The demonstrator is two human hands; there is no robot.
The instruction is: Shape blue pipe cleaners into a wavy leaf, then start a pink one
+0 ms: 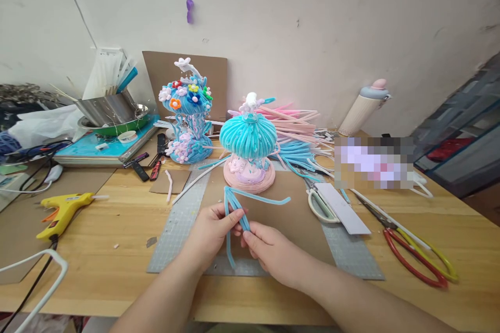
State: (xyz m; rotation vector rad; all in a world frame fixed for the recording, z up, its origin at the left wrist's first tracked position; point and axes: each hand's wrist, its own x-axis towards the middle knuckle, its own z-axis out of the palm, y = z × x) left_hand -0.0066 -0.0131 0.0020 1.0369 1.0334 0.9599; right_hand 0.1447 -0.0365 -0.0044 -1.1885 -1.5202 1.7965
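Blue fuzzy stems (234, 201) are in both hands, over the brown card (273, 213) on the grey mat (353, 257), nearest the front edge of the table (117, 255). With 12 o'clock straight ahead, the bunched part has its long axis from 11 to 5 o'clock, its gathered tip at the 11 end. From that tip one loose strand reaches out just below 3 o'clock, its end bent up toward 2; another drops to 6 and curves toward 5 at its end. The left hand (214, 230) grips the bunch with its thumb across it. The right hand (271, 244) pinches around the lower end; its fingertips partly hide the strands, so their number is hard to tell.

From the hands, the teal dome (248, 136) on its pink base (253, 183) stands at 12 o'clock, the flowered piece (187, 101) at 11 and a heap of pink stems (297, 127) at 1. The white-handled scissors (322, 209) lie at 3, the glue gun (64, 213) at 9.
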